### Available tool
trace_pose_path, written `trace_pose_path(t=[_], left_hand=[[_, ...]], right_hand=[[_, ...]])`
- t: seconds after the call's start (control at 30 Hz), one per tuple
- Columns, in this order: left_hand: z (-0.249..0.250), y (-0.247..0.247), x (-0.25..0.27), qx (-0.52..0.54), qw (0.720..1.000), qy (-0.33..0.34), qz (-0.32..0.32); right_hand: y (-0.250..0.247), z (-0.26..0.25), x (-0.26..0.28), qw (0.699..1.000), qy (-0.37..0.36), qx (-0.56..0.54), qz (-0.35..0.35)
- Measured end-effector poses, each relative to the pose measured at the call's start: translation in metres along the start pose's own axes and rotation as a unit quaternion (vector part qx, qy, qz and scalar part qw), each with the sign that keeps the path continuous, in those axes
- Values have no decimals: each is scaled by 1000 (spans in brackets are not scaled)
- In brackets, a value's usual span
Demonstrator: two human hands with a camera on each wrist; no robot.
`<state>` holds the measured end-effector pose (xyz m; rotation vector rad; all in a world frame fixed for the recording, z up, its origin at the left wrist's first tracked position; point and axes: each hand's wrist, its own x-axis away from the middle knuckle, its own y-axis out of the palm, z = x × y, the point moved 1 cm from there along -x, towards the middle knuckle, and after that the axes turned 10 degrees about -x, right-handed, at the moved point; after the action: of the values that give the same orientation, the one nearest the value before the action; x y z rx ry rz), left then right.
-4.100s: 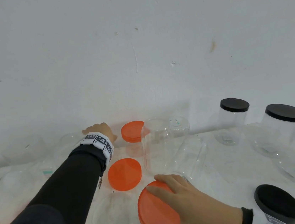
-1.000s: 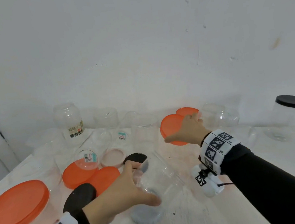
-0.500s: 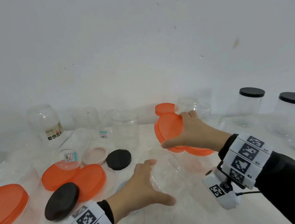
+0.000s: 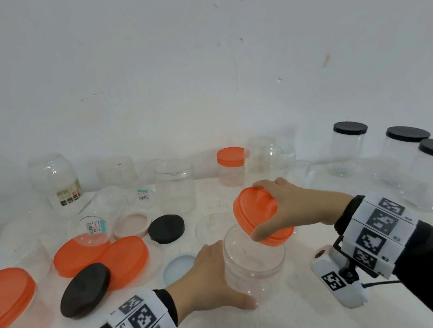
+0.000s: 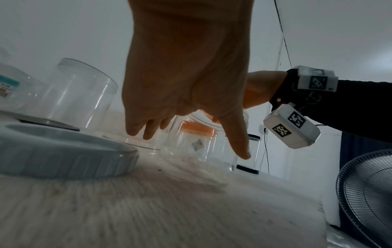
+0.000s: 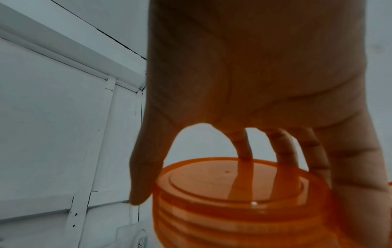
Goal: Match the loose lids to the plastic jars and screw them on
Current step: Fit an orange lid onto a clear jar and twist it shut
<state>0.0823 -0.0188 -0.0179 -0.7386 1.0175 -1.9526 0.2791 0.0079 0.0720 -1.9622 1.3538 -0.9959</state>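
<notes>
Left hand (image 4: 210,279) cupped, right hand (image 4: 289,209) clasping.

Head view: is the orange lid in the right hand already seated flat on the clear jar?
No. The right hand holds the orange lid tilted above the clear jar, whose mouth is largely uncovered.

Nothing clearly readable: only blurred price stickers on two clear jars (image 4: 96,227) (image 4: 142,194), a faded label on a back jar (image 4: 67,194), square-coded wristbands (image 4: 145,325).
</notes>
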Motion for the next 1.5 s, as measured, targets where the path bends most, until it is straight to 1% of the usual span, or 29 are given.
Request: trace_pose_path(t=[0.03,0.1,0.2,0.27,0.37,0.5,0.7,0.8,0.87,0.97,1.07,1.13,1.23,1.3,1.43,1.5], left_hand=[[3,-1,-1,23,1000,6,4],[8,-2,-1,102,995,15,14],[8,-1,-3,207,978,30,0],[6,2,-5,247,969,21,-7],[0,7,-10,277,961,2,-4],[-6,8,-13,272,961,-42,9],[-9,8,-15,254,966,-50,12],[-9,8,-15,238,970,-50,17],[-9,7,-15,228,972,-50,21],[-9,7,-15,226,973,-51,23],[-10,7,-15,222,974,-49,23],[-10,7,-15,220,974,-49,25],[-11,8,-15,221,974,-50,25],[-11,8,-15,224,973,-47,27],[-12,9,-17,223,973,-49,25],[-14,10,-17,233,971,-53,13]], right_hand=[[0,1,1,1000,-2,10,-3],[-1,2,2,999,-6,35,-13],[-1,0,1,994,-13,87,-57],[1,-4,-1,987,-17,131,-88],[5,-13,-5,976,-21,186,-115],[8,-22,-10,964,-23,223,-141],[10,-24,-13,956,-28,241,-163],[13,-23,-13,957,-26,237,-165],[14,-22,-15,959,-18,234,-158],[19,-21,-13,967,3,220,-127],[22,-19,-13,964,18,239,-115],[20,-21,-14,964,4,235,-127],[13,-29,-13,967,-43,197,-158],[11,-30,-13,966,-54,191,-165],[15,-29,-14,967,-46,202,-145],[16,-30,-13,966,-33,218,-133]])
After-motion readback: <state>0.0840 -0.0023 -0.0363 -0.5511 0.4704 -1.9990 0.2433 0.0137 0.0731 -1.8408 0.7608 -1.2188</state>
